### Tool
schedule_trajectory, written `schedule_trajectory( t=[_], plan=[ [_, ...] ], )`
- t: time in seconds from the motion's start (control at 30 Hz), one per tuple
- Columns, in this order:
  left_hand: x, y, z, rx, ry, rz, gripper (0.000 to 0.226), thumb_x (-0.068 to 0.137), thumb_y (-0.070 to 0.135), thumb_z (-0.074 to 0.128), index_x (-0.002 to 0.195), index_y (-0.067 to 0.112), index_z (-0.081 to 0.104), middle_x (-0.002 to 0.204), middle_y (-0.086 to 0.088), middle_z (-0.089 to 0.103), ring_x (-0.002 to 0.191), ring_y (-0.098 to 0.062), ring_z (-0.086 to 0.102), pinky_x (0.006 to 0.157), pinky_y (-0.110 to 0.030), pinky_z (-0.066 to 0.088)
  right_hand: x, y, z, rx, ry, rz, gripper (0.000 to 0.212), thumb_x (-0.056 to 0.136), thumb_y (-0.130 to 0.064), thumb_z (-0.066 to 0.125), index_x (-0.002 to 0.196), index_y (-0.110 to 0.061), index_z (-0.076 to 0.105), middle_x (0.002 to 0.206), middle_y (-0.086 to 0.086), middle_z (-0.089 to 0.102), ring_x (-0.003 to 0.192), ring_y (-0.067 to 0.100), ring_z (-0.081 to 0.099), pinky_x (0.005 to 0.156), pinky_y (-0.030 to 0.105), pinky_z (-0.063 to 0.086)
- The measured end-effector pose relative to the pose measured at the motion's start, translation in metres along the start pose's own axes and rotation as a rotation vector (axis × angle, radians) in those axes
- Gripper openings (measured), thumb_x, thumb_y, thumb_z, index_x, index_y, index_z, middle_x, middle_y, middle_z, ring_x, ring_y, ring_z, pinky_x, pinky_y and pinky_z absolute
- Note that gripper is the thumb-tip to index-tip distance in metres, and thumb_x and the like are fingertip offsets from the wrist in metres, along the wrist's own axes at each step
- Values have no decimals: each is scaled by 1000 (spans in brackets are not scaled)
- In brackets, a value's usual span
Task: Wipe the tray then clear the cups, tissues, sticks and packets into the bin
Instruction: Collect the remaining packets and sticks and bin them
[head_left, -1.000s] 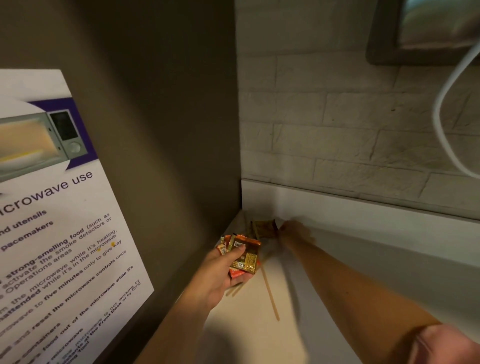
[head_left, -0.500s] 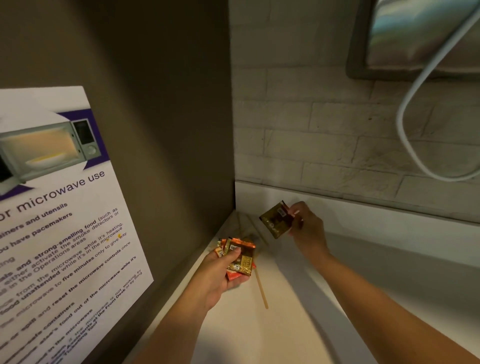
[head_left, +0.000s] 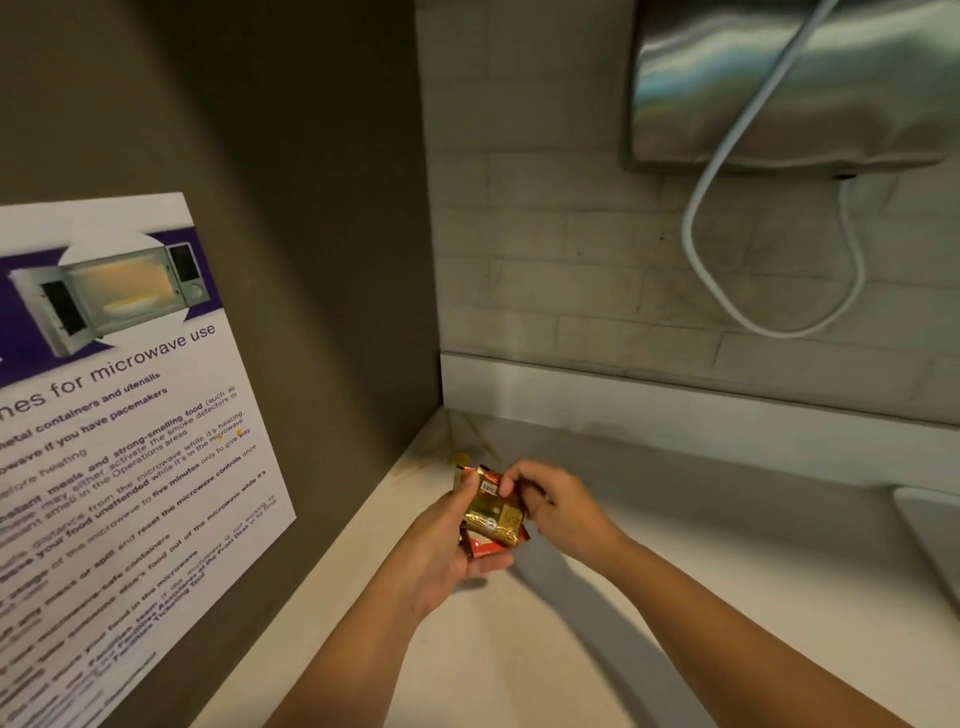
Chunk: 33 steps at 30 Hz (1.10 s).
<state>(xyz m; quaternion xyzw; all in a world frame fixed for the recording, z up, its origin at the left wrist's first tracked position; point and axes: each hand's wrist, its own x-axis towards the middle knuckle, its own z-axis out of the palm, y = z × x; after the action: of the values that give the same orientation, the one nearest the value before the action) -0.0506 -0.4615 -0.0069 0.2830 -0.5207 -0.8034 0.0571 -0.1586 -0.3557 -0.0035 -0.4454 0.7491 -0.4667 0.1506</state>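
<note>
1. The packets (head_left: 491, 522) sit stacked in the left hand (head_left: 441, 551), just above the counter (head_left: 675, 545) near its corner.
2. The left hand curls its fingers under the stack, with the thumb pressed on top. The right hand (head_left: 558, 506) pinches the top packet's upper edge.
3. Half a second ago the right hand held one brown packet apart, by the back wall. That packet has now joined the stack.
4. The packets look gathered. The stick seen earlier is now out of sight, and no bin shows.
</note>
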Motion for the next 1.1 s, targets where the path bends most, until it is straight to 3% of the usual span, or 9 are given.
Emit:
schedule_trajectory(
  t=[0.1,0.2,0.27,0.37,0.47,0.57,0.73,1.0,1.1],
  plan=[
    [-12,-8,12,-13,7,58,35,97,30,46,124,9,53,103,-16,69,77,-22,71,54,-29,55,-17,-6,0,42,17,35,14,97,-14,46,105,-24,50,87,-12,52,74,5,56,53,12,45],
    [-24,-19,24,9,54,82,32,98,28,45,126,13,52,111,-15,67,92,-25,67,64,-31,54,-36,-8,-6,195,-33,260,38,92,-34,55,124,-31,34,97,-3,52,75,12,60,48,17,47],
    [-32,-25,31,45,75,107,32,98,28,44,126,15,52,112,-14,67,99,-25,65,75,-33,53,-49,-11,-9,320,-127,385,45,89,-40,58,127,-25,39,103,3,61,79,15,63,52,20,50],
    [-44,-34,39,58,74,126,33,98,28,43,127,13,52,113,-15,66,104,-28,64,85,-38,53,-68,-15,-13,507,-208,425,42,90,-35,59,126,-20,43,98,9,68,71,16,66,53,22,51],
    [-55,-39,46,91,50,122,32,98,29,43,125,13,53,112,-15,66,101,-28,65,72,-33,53,-85,-19,-17,637,-202,438,38,92,-26,57,125,-15,41,90,12,69,63,20,66,50,23,51],
    [-70,-44,58,133,19,101,30,99,30,42,121,14,54,107,-15,67,92,-26,66,72,-31,52,-106,-26,-23,607,-151,452,38,93,-25,57,125,-11,41,87,14,69,60,20,65,47,22,50],
    [-101,-56,68,226,-81,94,28,100,31,39,119,16,53,98,-12,67,72,-19,62,58,-26,42,-151,-40,-23,573,-44,504,37,93,-25,58,125,-11,44,89,12,68,59,16,64,47,21,47],
    [-166,-80,55,343,-246,71,25,100,19,41,124,20,43,96,-12,62,68,-20,62,49,-23,46,-225,-70,7,603,47,566,29,93,-18,56,119,-9,46,84,11,64,56,16,61,46,20,47],
    [-186,-89,58,351,-273,48,30,99,15,43,128,20,41,92,-10,61,67,-19,62,53,-25,48,-253,-78,12,633,79,580,23,94,-14,54,115,-10,46,82,12,64,56,17,60,44,20,46]
  ],
)
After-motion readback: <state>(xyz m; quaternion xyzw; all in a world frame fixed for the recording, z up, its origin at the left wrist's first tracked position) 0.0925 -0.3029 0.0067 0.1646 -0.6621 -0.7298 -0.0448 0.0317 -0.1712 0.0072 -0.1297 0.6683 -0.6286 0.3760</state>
